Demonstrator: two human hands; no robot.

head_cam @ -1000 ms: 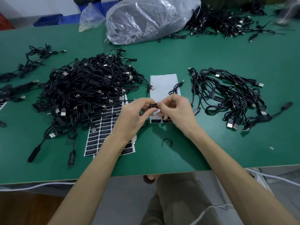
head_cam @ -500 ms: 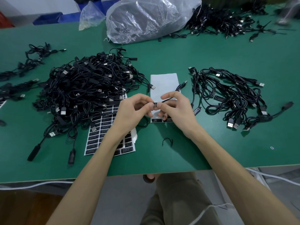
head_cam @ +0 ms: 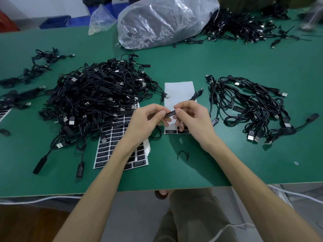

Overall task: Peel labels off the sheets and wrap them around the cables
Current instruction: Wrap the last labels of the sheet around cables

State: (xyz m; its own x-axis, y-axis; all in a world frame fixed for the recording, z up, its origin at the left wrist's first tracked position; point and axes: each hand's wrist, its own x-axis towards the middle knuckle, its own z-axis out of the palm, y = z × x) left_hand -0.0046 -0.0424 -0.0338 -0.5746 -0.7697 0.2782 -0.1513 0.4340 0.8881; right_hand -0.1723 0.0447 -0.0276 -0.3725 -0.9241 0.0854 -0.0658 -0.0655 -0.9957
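left of white sheet (head_cam: 178, 92): big cable heap (head_cam: 97, 95), apparently unlabelled, on full label sheets (head_cam: 120, 147) | over white sheet: left hand (head_cam: 146, 120) and right hand (head_cam: 194, 118) close together, pinching label (head_cam: 172, 113) round held cable (head_cam: 196, 96) | right of white sheet: smaller labelled pile (head_cam: 248, 109) | judged: most work left
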